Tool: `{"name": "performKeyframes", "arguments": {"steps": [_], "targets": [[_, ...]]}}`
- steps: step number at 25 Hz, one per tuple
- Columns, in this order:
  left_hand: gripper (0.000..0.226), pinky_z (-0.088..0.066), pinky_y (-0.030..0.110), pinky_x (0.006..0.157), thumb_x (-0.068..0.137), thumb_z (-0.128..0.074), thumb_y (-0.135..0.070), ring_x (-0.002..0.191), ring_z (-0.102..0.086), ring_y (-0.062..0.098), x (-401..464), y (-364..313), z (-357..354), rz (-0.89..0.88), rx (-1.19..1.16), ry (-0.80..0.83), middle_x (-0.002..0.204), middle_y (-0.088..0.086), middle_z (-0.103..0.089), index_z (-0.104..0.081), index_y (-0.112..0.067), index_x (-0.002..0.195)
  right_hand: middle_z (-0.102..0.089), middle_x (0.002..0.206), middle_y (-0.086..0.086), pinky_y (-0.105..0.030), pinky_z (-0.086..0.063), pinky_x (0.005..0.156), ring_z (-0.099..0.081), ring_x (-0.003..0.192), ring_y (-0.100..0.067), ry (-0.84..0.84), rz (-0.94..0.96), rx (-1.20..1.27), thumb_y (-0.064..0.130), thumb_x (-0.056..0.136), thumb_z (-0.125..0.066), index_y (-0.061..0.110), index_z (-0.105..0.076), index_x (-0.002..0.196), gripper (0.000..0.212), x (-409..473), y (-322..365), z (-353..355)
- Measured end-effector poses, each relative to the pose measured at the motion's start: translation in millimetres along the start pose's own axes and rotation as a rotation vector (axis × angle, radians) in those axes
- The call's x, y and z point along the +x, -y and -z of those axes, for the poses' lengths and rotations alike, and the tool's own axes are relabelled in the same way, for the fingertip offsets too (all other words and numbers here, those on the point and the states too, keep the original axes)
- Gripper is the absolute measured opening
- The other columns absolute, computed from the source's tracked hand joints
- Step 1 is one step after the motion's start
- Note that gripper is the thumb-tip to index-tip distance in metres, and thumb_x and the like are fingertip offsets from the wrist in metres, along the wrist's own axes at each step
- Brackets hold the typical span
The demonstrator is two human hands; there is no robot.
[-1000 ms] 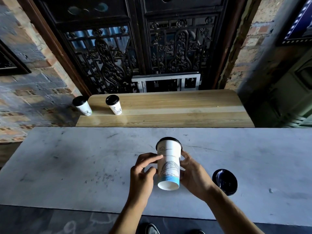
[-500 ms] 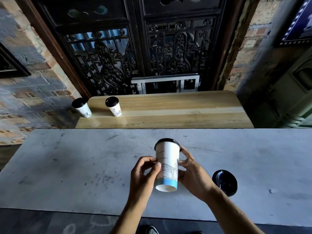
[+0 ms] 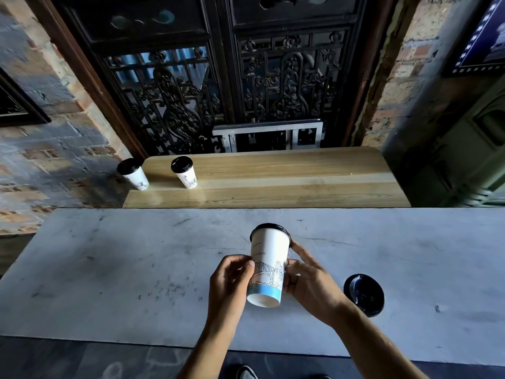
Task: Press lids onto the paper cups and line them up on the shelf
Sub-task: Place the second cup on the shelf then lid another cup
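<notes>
A white paper cup (image 3: pixel 269 262) with a line drawing, a blue band and a black lid on top is held above the grey table (image 3: pixel 109 269), its base lifted toward me. My left hand (image 3: pixel 231 283) grips its left side and my right hand (image 3: pixel 308 280) its right side, one finger reaching up by the lid rim. A loose black lid (image 3: pixel 364 294) lies flat on the table to the right of my right hand. On the wooden shelf (image 3: pixel 287 179) beyond the table stand two lidded cups, one at the left end (image 3: pixel 134 174) and one beside it (image 3: pixel 185 172).
A dark carved wooden screen (image 3: pixel 218 86) rises behind the shelf, with brick walls on both sides. A green cabinet (image 3: pixel 470 160) stands at the right of the shelf. My shoe tip (image 3: pixel 246 373) shows below the table's near edge.
The cup has shifted slightly as both hands turn it; my left fingers have curled in against its side. The lid on the table and the shelf cups have not moved.
</notes>
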State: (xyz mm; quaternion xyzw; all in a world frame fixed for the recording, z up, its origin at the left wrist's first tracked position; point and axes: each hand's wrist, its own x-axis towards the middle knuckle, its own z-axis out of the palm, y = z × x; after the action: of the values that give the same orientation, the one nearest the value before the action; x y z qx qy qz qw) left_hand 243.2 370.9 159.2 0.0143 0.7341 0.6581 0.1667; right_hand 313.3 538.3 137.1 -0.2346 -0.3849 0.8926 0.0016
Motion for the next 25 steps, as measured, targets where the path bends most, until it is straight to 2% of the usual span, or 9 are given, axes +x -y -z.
{"name": "performKeyframes", "arguments": {"steps": [2,6,11,13,16,19,21,23,25], "targets": [[0.01,-0.059,0.025,0.075,0.095,-0.07,-0.007,0.086,-0.074,0.005,-0.1,-0.8,-0.3,0.005,-0.003,0.007,0.092,-0.009,-0.08,-0.072,-0.017,0.095,-0.064,0.084,-0.014,-0.036,-0.057,0.065,-0.062,0.073,-0.026,-0.001,-0.002,-0.003,0.001,0.075,-0.059,0.022,-0.051,0.143,0.071,0.0,-0.4,0.4],[0.013,-0.058,0.033,0.078,0.096,-0.067,-0.004,0.083,-0.073,0.003,-0.2,0.1,0.1,0.015,-0.013,0.01,0.091,-0.009,-0.08,-0.071,-0.017,0.098,-0.06,0.107,-0.02,-0.044,-0.052,0.082,-0.054,0.095,-0.036,-0.008,-0.022,-0.042,0.01,0.083,-0.064,0.026,-0.055,0.144,0.064,2.6,-1.0,4.1],[0.025,-0.062,0.049,0.085,0.098,-0.064,-0.005,0.095,-0.077,0.024,-2.5,-0.7,0.3,0.029,-0.015,0.021,0.098,-0.008,-0.082,-0.07,-0.026,0.109,-0.065,0.117,-0.021,-0.051,-0.042,0.092,-0.054,0.101,-0.038,-0.036,-0.035,-0.05,0.015,0.084,-0.066,0.027,-0.056,0.143,0.061,6.0,-2.8,7.2],[0.03,-0.063,0.047,0.082,0.099,-0.062,-0.004,0.094,-0.078,0.026,-3.6,-2.0,-0.2,0.027,-0.009,0.034,0.098,-0.008,-0.082,-0.071,-0.029,0.11,-0.064,0.128,-0.026,-0.052,-0.043,0.095,-0.056,0.104,-0.04,-0.029,-0.039,-0.052,0.016,0.086,-0.064,0.027,-0.056,0.144,0.059,6.9,-4.1,8.5],[0.039,-0.064,0.035,0.076,0.098,-0.058,-0.001,0.094,-0.077,0.02,-4.7,-3.1,-0.5,0.01,0.016,0.046,0.107,-0.011,-0.08,-0.072,-0.035,0.111,-0.056,0.14,-0.032,-0.052,-0.042,0.1,-0.055,0.109,-0.041,-0.01,-0.041,-0.044,0.018,0.088,-0.065,0.024,-0.056,0.144,0.057,5.3,-3.1,6.6],[0.047,-0.062,0.029,0.071,0.097,-0.057,0.0,0.095,-0.075,0.017,-3.1,-0.1,0.1,-0.018,0.06,0.05,0.12,-0.006,-0.075,-0.072,-0.042,0.111,-0.058,0.136,-0.034,-0.054,-0.04,0.096,-0.05,0.107,-0.043,0.004,-0.038,-0.04,0.02,0.085,-0.07,0.023,-0.053,0.146,0.063,4.9,-2.2,5.3],[0.053,-0.063,0.033,0.072,0.096,-0.056,0.002,0.103,-0.073,0.024,-1.1,2.2,0.4,-0.034,0.072,0.05,0.122,0.003,-0.072,-0.073,-0.046,0.11,-0.062,0.133,-0.032,-0.054,-0.041,0.097,-0.052,0.107,-0.043,0.006,-0.039,-0.026,0.018,0.084,-0.07,0.024,-0.052,0.146,0.065,5.6,-2.5,6.3],[0.06,-0.065,0.046,0.079,0.093,-0.055,0.008,0.106,-0.071,0.026,0.5,2.6,1.0,-0.059,0.092,0.044,0.121,0.003,-0.068,-0.075,-0.047,0.107,-0.068,0.123,-0.029,-0.052,-0.044,0.096,-0.055,0.107,-0.042,0.0,-0.034,-0.02,0.01,0.093,-0.058,0.025,-0.054,0.144,0.054,7.3,-2.2,6.8],[0.067,-0.063,0.05,0.084,0.088,-0.053,0.016,0.105,-0.069,0.024,1.5,3.0,1.5,-0.097,0.102,0.032,0.117,0.0,-0.065,-0.078,-0.044,0.104,-0.072,0.109,-0.025,-0.048,-0.048,0.089,-0.056,0.101,-0.041,-0.019,-0.025,-0.013,-0.002,0.096,-0.04,0.023,-0.054,0.142,0.054,7.4,-0.4,7.3]]}}
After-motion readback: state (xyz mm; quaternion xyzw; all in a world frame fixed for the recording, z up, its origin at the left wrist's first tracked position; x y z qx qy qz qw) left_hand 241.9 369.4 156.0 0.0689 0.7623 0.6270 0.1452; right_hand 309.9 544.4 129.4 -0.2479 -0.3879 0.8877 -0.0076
